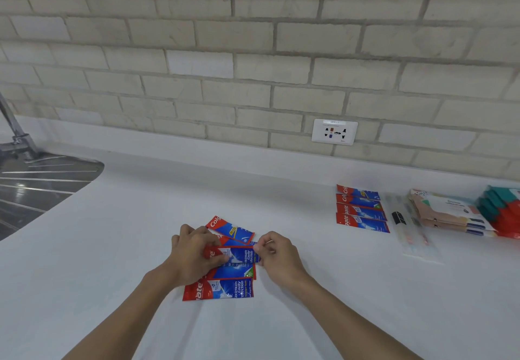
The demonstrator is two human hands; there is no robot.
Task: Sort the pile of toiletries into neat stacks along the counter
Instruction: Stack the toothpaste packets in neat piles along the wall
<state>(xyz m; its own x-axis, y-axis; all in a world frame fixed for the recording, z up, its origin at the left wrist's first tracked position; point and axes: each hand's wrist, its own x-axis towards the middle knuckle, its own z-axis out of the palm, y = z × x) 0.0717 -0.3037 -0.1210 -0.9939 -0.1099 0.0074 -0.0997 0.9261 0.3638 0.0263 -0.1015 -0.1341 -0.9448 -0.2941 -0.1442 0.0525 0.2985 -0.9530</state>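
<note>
Our L hand (194, 252) & R hand (277, 255) each pinch one toothpaste sachet (239, 255) over loose sachets (222, 289) front-left of wall socket (334, 132); sorted stacks (361, 209) sit front-right of it, so we reckon approx. mostly done.

1 wide-angle camera sits on the person's head and looks forward and down across a white counter (112, 247) toward a brick wall (253, 36), which fills the upper half of the view. The lens bends the mortar lines and the counter's back edge. The view is close: both forearms enter from the bottom edge at 6 o'clock. The left hand (194, 258) and right hand (278, 255) meet just below the centre, each gripping an end of a toothpaste sachet (239, 255). A sink drainer (42, 185) is cut off at 9 o'clock, a wall socket (334, 132) sits toward 2 o'clock, and sorted stacks (450, 213) run off the frame at 3 o'clock.
</note>
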